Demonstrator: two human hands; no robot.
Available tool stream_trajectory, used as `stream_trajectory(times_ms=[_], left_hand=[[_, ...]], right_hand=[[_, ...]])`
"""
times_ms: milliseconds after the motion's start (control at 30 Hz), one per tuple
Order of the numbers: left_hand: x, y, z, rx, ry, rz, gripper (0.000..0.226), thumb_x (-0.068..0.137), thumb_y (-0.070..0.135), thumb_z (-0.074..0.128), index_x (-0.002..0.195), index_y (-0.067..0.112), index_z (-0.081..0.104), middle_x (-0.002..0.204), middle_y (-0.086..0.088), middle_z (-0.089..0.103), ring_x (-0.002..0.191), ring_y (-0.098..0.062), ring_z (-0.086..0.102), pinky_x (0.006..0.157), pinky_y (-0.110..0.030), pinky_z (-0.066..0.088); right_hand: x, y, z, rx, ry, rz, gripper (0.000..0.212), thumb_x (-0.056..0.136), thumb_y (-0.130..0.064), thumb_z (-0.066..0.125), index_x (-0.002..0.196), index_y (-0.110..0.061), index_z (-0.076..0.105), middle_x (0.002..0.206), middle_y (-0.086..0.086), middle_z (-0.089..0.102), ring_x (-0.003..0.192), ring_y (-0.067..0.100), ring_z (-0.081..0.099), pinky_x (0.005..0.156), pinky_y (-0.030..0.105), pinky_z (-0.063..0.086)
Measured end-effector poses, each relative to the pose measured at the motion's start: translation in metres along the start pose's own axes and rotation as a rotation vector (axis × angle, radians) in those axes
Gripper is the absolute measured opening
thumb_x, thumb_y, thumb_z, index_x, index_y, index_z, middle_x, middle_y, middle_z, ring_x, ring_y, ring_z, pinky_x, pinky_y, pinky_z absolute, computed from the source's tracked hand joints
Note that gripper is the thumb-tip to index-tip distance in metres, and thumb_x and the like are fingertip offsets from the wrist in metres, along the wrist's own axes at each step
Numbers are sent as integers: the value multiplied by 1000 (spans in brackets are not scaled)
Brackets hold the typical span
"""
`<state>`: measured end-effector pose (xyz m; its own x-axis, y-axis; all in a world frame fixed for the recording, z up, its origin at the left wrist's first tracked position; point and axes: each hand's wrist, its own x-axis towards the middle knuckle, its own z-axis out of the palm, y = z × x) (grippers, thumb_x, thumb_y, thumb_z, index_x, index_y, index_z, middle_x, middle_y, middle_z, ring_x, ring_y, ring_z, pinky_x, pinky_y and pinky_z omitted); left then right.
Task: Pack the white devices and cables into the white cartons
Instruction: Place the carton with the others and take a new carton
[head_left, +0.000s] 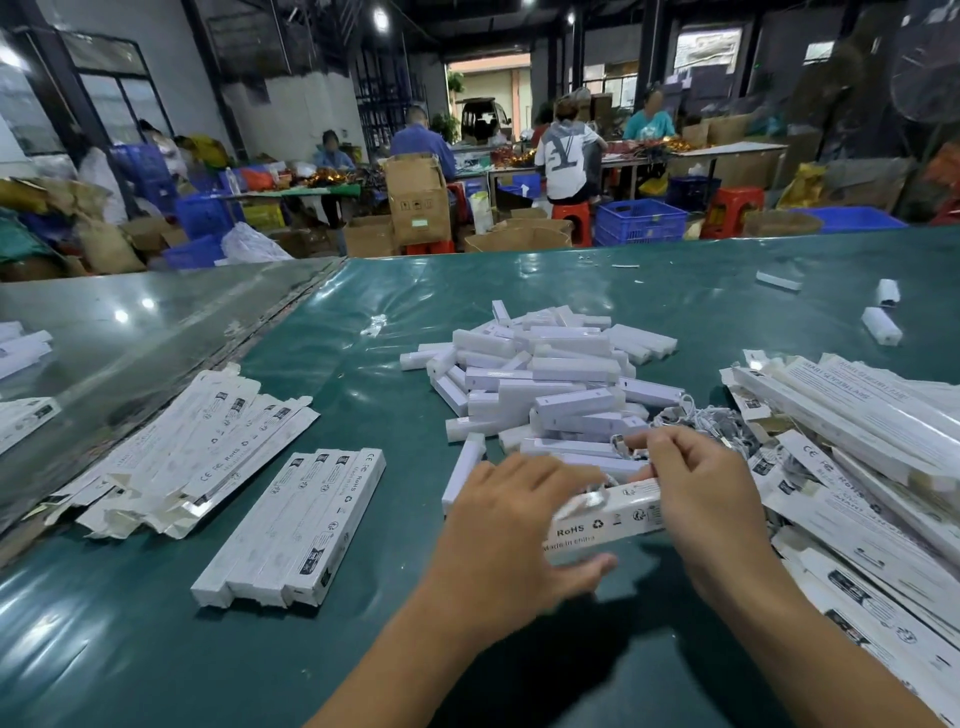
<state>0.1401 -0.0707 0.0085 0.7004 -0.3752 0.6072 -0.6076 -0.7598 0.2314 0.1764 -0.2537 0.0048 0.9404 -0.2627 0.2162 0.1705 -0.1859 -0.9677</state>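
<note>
A long white carton (608, 519) printed "RoHS" lies across the green table just below a heap of white devices (545, 379). My left hand (514, 535) holds the carton's left part, thumb under its near side. My right hand (701, 493) grips the carton's right end, its fingertips pinching a bagged cable (623, 449) at the open top. A tangle of bagged cables (711, 421) lies right of the heap.
Three packed cartons (296, 525) lie side by side at the left. Flat unfolded cartons (187, 457) fan out further left, and a big pile of cartons (872, 467) fills the right. Loose devices (880, 325) lie at the far right. People work at tables behind.
</note>
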Motion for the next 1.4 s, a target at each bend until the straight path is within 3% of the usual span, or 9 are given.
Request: stream_trajectory(times_ms=[133,300,467,733,800,900,1067,1167,1400], left_hand=[[3,-23,-20,316,23,58,31,71,42,83,97,29,72,82,10,71,78,-18,63,74,-33,41],[-8,-82,-71,482,-100,-645,30,86,51,62,82,21,59,75,3,56,73,-23,57,65,-35,45],[-22,-99,-82,463,-432,-903,30,79,51,63,85,23,52,81,8,59,74,-12,57,61,-29,39],[-21,-93,-67,568,-461,-896,32,74,48,64,77,21,47,72,7,57,64,-12,54,53,-25,31],[-21,-95,-67,579,-443,-911,33,74,47,66,81,21,45,75,8,57,65,-10,53,52,-25,31],[-21,-97,-65,567,-410,-933,36,77,42,67,89,20,40,78,8,55,67,-12,53,53,-28,31],[-12,-78,-46,530,-335,-744,25,90,39,55,90,19,40,77,5,51,74,-24,52,59,-35,30],[-5,-52,-22,423,-261,-627,27,96,44,49,90,19,41,83,0,58,76,-27,55,61,-37,33],[-4,-19,12,241,-257,-462,29,98,49,50,86,23,42,67,6,42,81,-25,57,64,-34,29]], right_hand=[[0,5,6,169,-176,177,22,103,-43,52,93,-33,68,86,-2,75,76,18,74,63,38,62],[7,9,0,89,-105,123,26,99,-58,48,99,-39,65,93,-13,74,86,18,72,71,44,62],[6,11,1,42,-96,90,25,101,-56,47,94,-42,66,97,-14,74,79,9,71,71,48,63],[6,6,-2,-22,-91,26,23,102,-46,52,91,-33,67,94,-13,74,83,2,69,77,31,57],[4,1,-8,-270,-47,-129,11,100,-35,58,93,-32,65,92,-15,72,85,0,65,79,19,50],[9,-3,-21,-918,108,-362,17,92,-17,67,108,-12,67,105,9,68,98,31,59,87,42,44],[24,-13,-51,-1234,221,-93,62,92,-34,64,145,-12,41,147,21,45,141,39,34,121,55,14],[36,-16,-76,-1297,277,155,76,97,-43,52,157,-12,16,165,23,16,153,41,7,122,59,-1],[43,-14,-95,-1294,373,228,40,91,-21,65,128,-7,55,127,24,55,117,42,48,99,47,34]])
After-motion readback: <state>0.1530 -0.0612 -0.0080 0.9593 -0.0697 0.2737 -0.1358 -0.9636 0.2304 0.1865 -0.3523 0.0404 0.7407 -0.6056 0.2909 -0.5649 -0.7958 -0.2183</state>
